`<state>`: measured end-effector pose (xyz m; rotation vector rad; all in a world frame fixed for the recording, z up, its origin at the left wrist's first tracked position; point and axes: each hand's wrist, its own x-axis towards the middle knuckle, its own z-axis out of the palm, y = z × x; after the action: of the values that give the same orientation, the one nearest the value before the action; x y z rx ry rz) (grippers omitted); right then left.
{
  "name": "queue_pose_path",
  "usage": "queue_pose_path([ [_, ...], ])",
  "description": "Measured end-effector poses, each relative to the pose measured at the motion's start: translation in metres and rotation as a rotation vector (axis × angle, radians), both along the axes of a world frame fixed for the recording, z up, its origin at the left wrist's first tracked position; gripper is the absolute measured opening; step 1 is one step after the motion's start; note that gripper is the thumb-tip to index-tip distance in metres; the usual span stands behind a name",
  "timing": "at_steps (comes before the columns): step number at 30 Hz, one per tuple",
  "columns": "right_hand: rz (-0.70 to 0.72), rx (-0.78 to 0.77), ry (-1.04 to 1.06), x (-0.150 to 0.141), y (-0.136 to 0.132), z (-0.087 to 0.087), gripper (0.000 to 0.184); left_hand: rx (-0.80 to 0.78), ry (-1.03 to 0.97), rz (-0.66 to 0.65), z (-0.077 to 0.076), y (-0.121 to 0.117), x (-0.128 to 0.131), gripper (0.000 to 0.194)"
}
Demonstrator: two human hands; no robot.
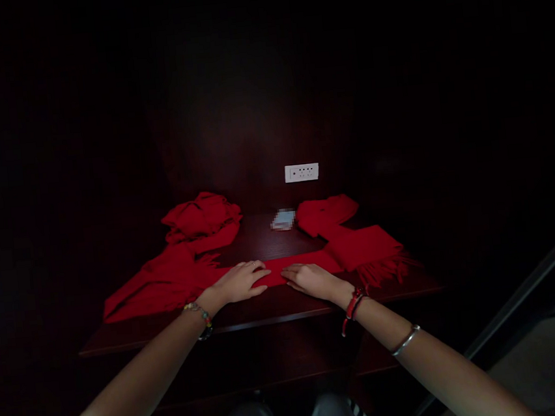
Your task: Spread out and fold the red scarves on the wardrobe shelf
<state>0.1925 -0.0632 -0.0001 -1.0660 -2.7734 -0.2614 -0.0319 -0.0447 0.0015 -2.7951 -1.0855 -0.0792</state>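
Observation:
A long red scarf with fringed ends lies across the dark wooden surface, with a flattened strip of its red cloth (312, 259) running along the front. My left hand (240, 281) rests palm down on this strip, fingers stretched out and slightly apart. Facing it a short gap away, my right hand (314, 279) also lies on the cloth, its fingers extended and close together. Fringe (386, 269) spreads to the right of my right hand. Loose, creased red cloth (159, 281) lies to the left of my left hand. Neither hand grips the fabric.
Behind on the left is a crumpled heap of red cloth (202, 218); more folded red cloth (327, 211) lies at the back right. A pale, pixelated flat object (283, 219) sits between them. A white socket panel (301, 173) is on the dark back wall. The wooden edge (269, 321) runs in front.

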Motion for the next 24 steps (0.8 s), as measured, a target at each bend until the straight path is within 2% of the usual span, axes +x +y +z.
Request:
queue_pose_path([
  [3,0.013,0.024,-0.039,-0.002,-0.001,0.004,0.027,0.020,0.114,-0.018,0.015,-0.003,0.002,0.040],
  [6,-0.015,0.032,-0.062,-0.009,-0.002,0.007,0.026,-0.011,0.172,-0.043,0.023,0.000,0.004,0.047],
  [11,-0.071,0.087,-0.040,-0.026,-0.005,0.006,0.025,-0.073,0.038,-0.059,0.021,0.014,-0.001,0.052],
  [14,-0.101,0.127,-0.037,-0.036,-0.003,0.002,0.021,-0.120,-0.034,-0.017,0.021,0.019,-0.006,0.051],
  [18,-0.149,0.137,-0.056,-0.043,0.002,-0.003,0.022,-0.184,-0.092,0.053,0.025,0.016,-0.010,0.045],
  [22,-0.152,0.178,-0.033,-0.042,0.004,-0.005,0.018,-0.284,-0.176,0.065,0.027,0.016,-0.011,0.033],
  [24,-0.140,0.214,-0.031,-0.042,0.004,-0.005,0.017,-0.275,-0.233,0.095,0.025,0.021,-0.011,0.035],
])
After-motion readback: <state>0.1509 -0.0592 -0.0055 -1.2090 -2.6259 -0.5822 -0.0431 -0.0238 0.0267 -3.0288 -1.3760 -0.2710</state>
